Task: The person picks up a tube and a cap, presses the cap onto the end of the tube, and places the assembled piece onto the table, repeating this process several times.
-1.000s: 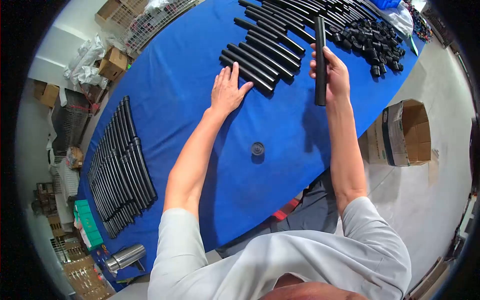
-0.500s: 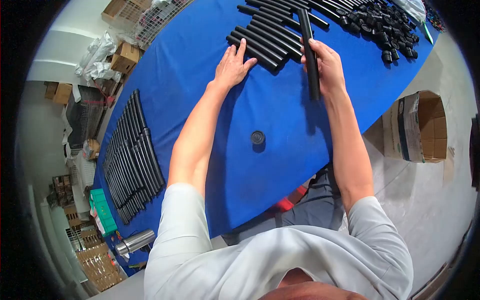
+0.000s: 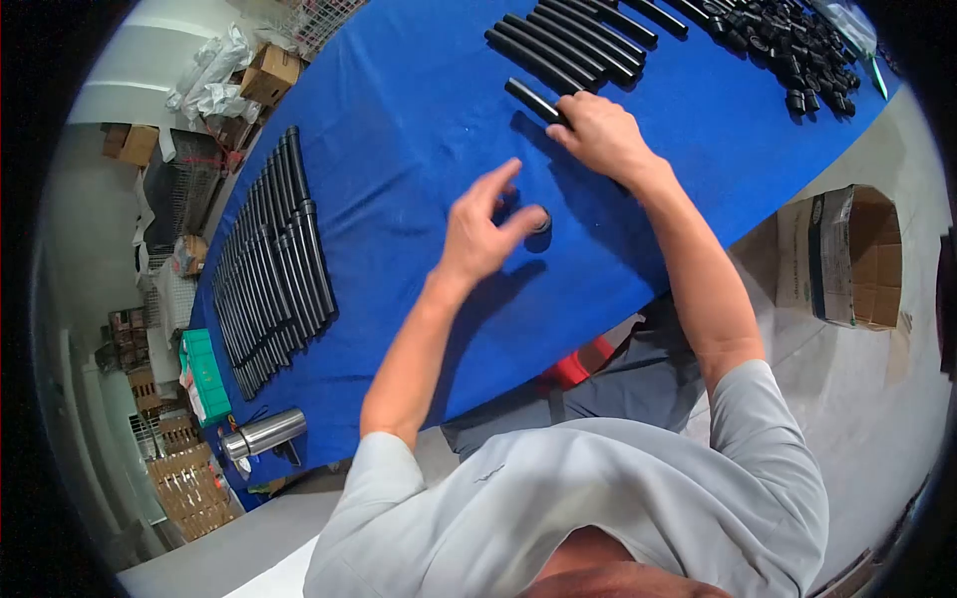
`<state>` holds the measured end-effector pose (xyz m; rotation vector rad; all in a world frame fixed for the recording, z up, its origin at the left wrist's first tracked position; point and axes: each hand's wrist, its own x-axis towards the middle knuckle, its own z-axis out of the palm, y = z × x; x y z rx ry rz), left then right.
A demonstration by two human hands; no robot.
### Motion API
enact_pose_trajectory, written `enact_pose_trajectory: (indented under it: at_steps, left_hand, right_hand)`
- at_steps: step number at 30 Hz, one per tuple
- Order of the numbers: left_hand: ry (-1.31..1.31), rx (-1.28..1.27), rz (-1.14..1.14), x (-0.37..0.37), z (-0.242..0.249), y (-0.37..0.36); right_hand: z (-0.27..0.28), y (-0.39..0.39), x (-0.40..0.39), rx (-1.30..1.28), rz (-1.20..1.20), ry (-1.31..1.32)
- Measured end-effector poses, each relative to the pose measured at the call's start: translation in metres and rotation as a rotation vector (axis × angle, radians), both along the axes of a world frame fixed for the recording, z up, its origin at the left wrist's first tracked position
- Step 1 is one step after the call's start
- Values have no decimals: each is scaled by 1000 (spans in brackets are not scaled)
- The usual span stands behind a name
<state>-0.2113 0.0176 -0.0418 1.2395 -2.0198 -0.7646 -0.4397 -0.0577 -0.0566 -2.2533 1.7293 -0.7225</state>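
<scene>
My right hand (image 3: 610,138) is closed around a black tube (image 3: 532,101), which slants over the blue cloth with its far end sticking out past my fingers. Lower and to the left, my left hand (image 3: 484,231) hovers with thumb and fingers apart, empty. Its thumb tip overlaps a small round black cap (image 3: 542,223) on the cloth. Beyond my right hand lies a row of loose black tubes (image 3: 568,45), side by side. A heap of black caps (image 3: 788,55) spreads at the far right.
On the left lie rows of black tubes with fittings (image 3: 269,264). Near them are a green bin (image 3: 204,374) and a shiny metal cylinder (image 3: 264,434) at the table edge. An open cardboard box (image 3: 842,256) stands on the floor to the right.
My left hand has left the tube row and come down beside the lone cap. My right hand has brought its tube away from the row and tilted it toward the left.
</scene>
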Motion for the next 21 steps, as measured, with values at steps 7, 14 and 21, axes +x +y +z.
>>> enact_pose_trajectory:
  at_steps: [7,14,21]
  left_hand:
    - [-226,-375,-65,-8,-27,28]
    - [1233,708,-41,44,-23,29]
    - [1224,644,-51,72,-11,58]
  right_hand:
    - [-20,-3,4,-200,-27,241]
    - [-6,2,-5,-45,-95,229]
    - [5,14,-2,-204,-129,199]
